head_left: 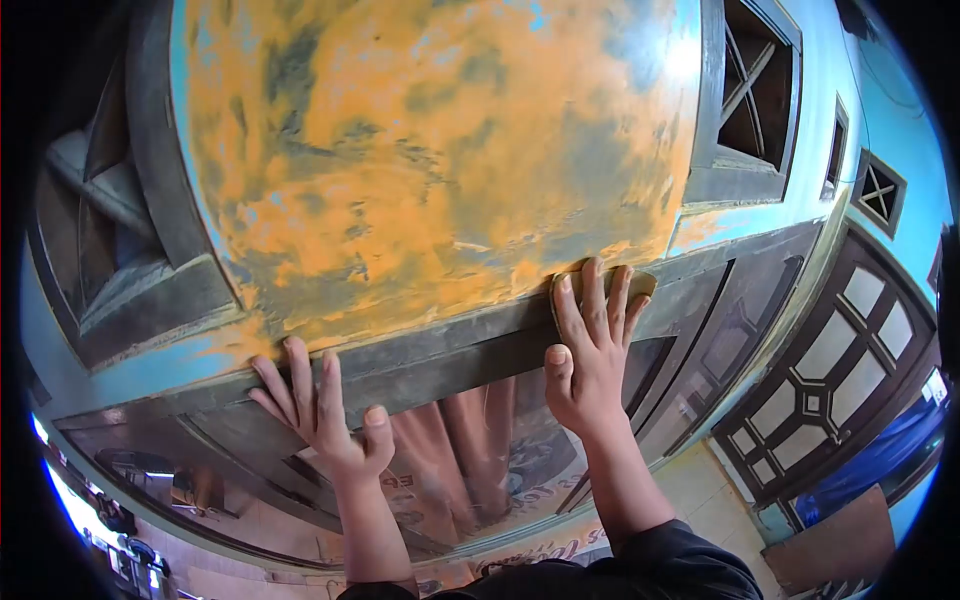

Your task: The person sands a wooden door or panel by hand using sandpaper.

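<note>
An orange and grey patchy wall panel (430, 150) fills the upper middle of the head view. Below it runs a grey wooden frame beam (450, 345). My right hand (595, 350) presses a thin brownish pad (645, 286) flat against the beam and the panel's lower edge, fingers stretched over it. On the left, my left hand (330, 410) rests with spread fingers against the beam near the panel's lower left corner, with nothing seen in it.
Window glass with reddish curtains (470, 430) lies below the beam. Crossed wooden vents flank the panel, at left (110, 200) and right (755, 90). A dark panelled door (835, 370) and a brown board (830, 545) stand at the right.
</note>
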`<move>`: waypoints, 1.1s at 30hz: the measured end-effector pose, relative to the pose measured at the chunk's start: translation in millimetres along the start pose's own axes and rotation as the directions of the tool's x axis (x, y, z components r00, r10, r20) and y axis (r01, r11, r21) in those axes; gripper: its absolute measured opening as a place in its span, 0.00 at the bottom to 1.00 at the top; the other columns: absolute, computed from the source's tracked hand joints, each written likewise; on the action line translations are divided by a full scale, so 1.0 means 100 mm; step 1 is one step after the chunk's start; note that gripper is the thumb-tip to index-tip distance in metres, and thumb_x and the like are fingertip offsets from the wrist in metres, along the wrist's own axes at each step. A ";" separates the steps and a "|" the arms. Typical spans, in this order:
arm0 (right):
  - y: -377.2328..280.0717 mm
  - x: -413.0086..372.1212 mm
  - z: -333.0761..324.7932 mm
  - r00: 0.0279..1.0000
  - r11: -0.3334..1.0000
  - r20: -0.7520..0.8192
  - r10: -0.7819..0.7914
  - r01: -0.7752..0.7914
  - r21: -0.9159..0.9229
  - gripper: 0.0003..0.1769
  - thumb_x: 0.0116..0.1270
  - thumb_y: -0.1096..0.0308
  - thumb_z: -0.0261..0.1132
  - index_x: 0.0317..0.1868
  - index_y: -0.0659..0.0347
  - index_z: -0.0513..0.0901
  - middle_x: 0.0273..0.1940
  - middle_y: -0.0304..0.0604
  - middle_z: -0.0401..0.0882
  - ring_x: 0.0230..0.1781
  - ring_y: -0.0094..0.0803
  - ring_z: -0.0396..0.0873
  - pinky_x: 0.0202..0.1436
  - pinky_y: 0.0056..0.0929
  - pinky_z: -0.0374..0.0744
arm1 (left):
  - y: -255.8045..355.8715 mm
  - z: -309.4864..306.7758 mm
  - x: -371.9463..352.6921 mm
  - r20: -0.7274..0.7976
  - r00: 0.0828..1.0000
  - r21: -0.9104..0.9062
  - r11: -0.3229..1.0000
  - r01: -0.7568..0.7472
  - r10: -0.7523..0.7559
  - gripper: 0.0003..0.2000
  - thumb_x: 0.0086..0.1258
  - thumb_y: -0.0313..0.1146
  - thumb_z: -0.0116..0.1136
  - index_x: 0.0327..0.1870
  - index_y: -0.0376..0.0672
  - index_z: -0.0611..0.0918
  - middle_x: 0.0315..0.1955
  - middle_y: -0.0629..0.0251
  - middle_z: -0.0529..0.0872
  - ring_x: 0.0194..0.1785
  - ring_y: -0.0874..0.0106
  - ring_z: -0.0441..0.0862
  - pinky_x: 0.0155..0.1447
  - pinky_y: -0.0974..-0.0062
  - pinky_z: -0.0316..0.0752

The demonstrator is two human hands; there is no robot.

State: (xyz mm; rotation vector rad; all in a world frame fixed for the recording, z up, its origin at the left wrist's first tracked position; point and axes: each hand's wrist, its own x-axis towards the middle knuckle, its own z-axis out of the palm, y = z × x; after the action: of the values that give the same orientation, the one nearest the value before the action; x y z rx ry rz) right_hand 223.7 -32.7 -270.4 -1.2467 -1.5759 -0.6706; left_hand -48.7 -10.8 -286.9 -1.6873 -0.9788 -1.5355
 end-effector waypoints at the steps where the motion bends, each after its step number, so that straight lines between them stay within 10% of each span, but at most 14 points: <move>1: 0.04 0.02 -0.02 1.000 1.000 -0.015 0.026 -0.026 -0.010 0.31 0.82 0.48 0.42 0.78 0.49 0.68 0.82 0.51 0.51 0.83 0.62 0.39 0.79 0.69 0.29 | -0.01 0.01 0.00 -0.009 1.000 0.014 1.000 -0.026 0.026 0.29 0.79 0.53 0.41 0.70 0.42 0.76 0.73 0.43 0.70 0.81 0.38 0.50 0.81 0.40 0.30; 33: 0.05 0.10 -0.06 0.994 0.986 0.052 -0.098 0.090 0.140 0.28 0.82 0.45 0.44 0.71 0.45 0.77 0.78 0.54 0.61 0.82 0.66 0.43 0.77 0.70 0.24 | -0.03 -0.21 0.37 -0.027 0.999 0.242 0.969 0.048 -0.043 0.27 0.78 0.52 0.42 0.63 0.40 0.81 0.75 0.40 0.66 0.80 0.36 0.53 0.80 0.38 0.36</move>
State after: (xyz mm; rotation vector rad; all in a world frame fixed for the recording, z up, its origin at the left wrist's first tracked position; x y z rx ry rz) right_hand 230.8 -32.1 -259.5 -1.1043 -1.7088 -0.5786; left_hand -60.1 -23.4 -247.9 -1.4834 -1.1512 -1.3961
